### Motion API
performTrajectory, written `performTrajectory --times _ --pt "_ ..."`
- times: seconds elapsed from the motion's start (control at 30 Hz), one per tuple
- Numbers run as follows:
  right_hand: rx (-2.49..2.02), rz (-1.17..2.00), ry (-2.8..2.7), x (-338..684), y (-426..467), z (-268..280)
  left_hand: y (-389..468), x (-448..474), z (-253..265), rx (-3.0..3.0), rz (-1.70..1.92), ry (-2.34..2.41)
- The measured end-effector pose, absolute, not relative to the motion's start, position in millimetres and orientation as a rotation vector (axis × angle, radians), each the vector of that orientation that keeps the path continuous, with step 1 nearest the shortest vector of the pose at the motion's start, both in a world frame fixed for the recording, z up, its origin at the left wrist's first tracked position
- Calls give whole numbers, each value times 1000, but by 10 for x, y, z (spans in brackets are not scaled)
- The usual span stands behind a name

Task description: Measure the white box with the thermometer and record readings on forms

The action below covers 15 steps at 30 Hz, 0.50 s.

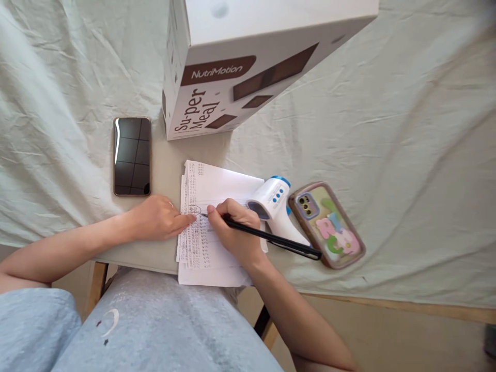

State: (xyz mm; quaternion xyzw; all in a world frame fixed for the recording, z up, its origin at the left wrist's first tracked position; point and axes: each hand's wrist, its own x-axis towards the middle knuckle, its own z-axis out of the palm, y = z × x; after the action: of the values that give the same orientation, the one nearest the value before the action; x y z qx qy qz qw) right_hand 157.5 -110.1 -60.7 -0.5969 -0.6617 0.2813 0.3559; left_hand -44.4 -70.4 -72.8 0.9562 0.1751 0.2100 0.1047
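Note:
A stack of papers [220, 274] covered in rows of small handwriting lies at the table's front edge. My right hand [236, 232] is closed around a black pen [271, 238], whose tip meets the top sheet near a drawn oval loop. My left hand [158, 219] rests at the papers' left edge, holding nothing, with its index finger stretched onto the sheet close to the pen tip. Just right of my right hand, a white and blue infrared thermometer [277, 199] lies partly over the papers; my hand and the pen hide some of its handle.
Behind the papers stands a tall white and brown box [248, 77]. A dark-screened phone [132, 157] lies to the left, and a second phone in a decorated case [329, 225] is at right, against the thermometer. A wrinkled pale cloth [387, 155] covers the table.

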Motion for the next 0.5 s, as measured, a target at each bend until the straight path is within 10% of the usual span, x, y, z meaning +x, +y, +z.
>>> performTrajectory --times 0.5 --pt "-1654 766 -1717 1584 -1096 -587 -701 -444 -720 2811 594 516"
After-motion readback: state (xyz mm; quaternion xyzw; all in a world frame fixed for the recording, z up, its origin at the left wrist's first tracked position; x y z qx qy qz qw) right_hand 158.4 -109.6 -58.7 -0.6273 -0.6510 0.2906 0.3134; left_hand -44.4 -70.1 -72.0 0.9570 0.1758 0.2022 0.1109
